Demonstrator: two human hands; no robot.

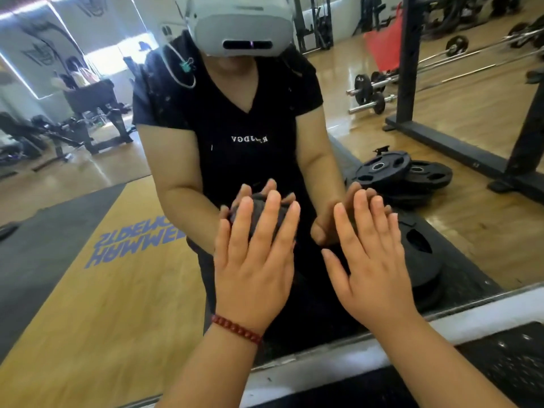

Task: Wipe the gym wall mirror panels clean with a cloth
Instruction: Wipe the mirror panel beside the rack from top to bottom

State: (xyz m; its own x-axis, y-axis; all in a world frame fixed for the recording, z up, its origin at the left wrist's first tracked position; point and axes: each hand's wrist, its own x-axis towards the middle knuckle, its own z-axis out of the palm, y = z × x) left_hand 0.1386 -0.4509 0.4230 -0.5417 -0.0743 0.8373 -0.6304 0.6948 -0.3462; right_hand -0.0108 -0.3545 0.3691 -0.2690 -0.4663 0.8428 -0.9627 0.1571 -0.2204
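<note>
The wall mirror (88,231) fills most of the frame, its pale bottom edge (338,357) running across the lower right, with wooden gym floor and weight plates (397,172) reflected. At centre, the left hand (253,260) presses a dark cloth (265,213) flat on the glass, fingers straight and spread. Just right, the right hand (374,260) lies flat on the mirror, fingers straight and apart.

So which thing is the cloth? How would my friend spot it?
Start at the big wall mirror and find the two hands laid flat against it. The left hand, the one with the red bead bracelet, presses a dark bundle onto the glass: that is the cloth. The right hand beside it is bare, with nothing under it.
</note>
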